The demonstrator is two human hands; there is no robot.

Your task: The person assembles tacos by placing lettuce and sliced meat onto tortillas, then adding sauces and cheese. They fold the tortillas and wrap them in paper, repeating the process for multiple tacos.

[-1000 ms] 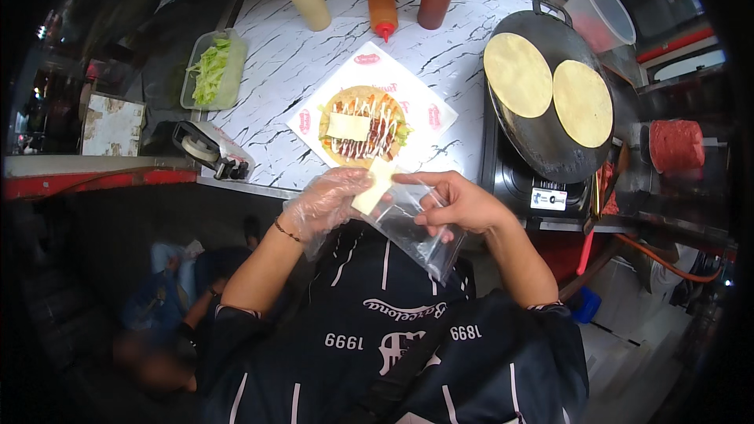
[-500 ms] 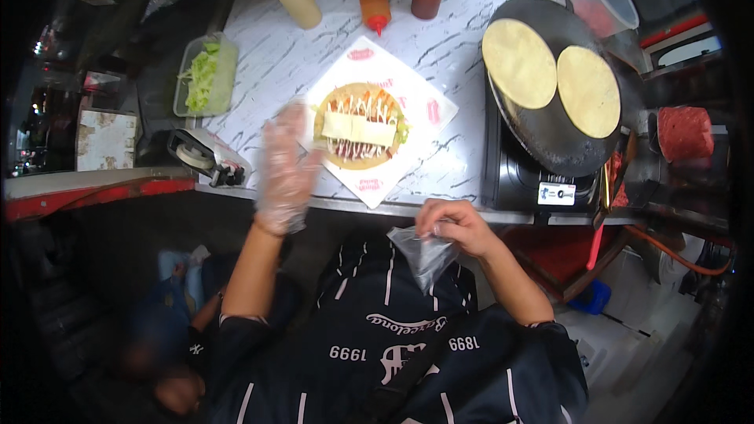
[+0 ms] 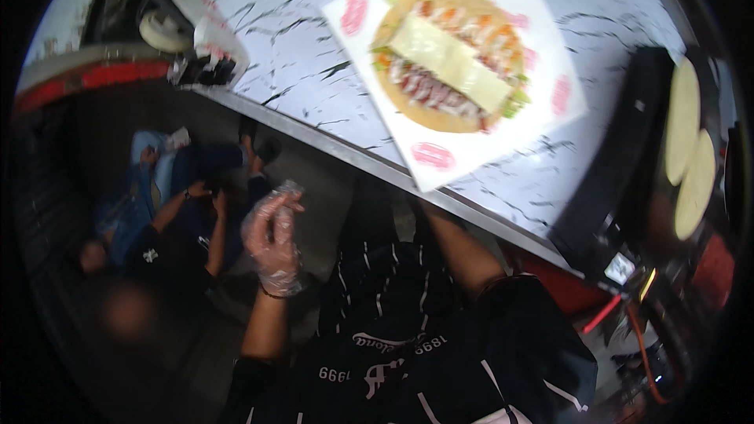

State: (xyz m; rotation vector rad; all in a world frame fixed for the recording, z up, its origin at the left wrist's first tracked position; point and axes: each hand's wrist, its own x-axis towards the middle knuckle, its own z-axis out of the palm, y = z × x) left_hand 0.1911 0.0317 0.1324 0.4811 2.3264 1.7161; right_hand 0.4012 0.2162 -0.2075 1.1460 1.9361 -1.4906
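Gloved left hand point(image 3: 272, 242) loosely curled (empty), right hand hidden, white red-stickered paper point(image 3: 542, 122) under tortilla point(image 3: 448, 63).

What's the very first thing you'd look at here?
Probably the open tortilla, topped with pale cheese slices and colourful fillings, lying on white paper on the marbled counter near the top. Next, the left hand in a crinkly clear plastic glove, held up below the counter edge with nothing visibly in it. At the far right, two plain tortillas lie on a dark round griddle.
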